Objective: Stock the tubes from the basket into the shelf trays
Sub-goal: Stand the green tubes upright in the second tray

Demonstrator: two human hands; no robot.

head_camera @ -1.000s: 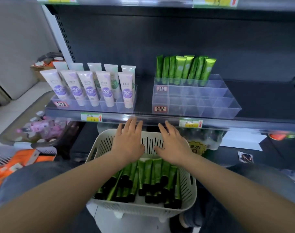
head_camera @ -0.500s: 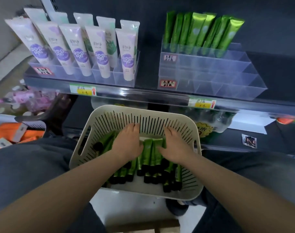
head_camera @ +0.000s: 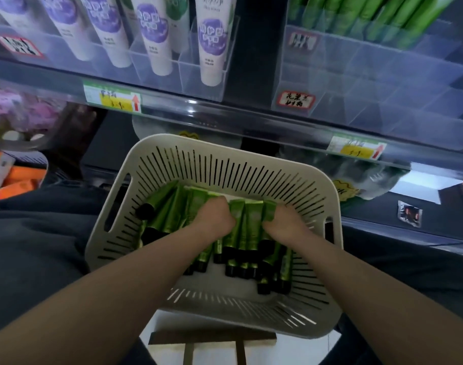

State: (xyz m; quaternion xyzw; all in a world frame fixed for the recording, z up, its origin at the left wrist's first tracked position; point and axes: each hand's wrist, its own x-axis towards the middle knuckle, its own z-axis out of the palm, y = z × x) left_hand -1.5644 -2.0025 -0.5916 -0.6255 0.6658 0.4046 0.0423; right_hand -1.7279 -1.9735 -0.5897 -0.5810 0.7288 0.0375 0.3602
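A pale slotted basket [head_camera: 225, 154] sits between my knees, holding several green tubes [head_camera: 243, 219] with black caps. My left hand [head_camera: 216, 218] is down among the tubes at the basket's middle, its fingers curled round the crimped ends of some. My right hand [head_camera: 284, 223] lies just to the right, fingers curled into the tubes as well. Above, on the shelf, a clear divided tray [head_camera: 370, 75] has green tubes [head_camera: 370, 14] standing in its back row; its front compartments hold nothing.
A second clear tray [head_camera: 156, 72] at the upper left holds white tubes with purple labels [head_camera: 156, 40]. The shelf's front rail [head_camera: 225, 117] carries yellow price tags. Orange boxes [head_camera: 11, 180] lie at the left, and a wooden stool [head_camera: 212, 341] stands under the basket.
Both hands dropped from the basket's far rim into the pile of green tubes and curled round them. My head tipped down and closer to the basket.
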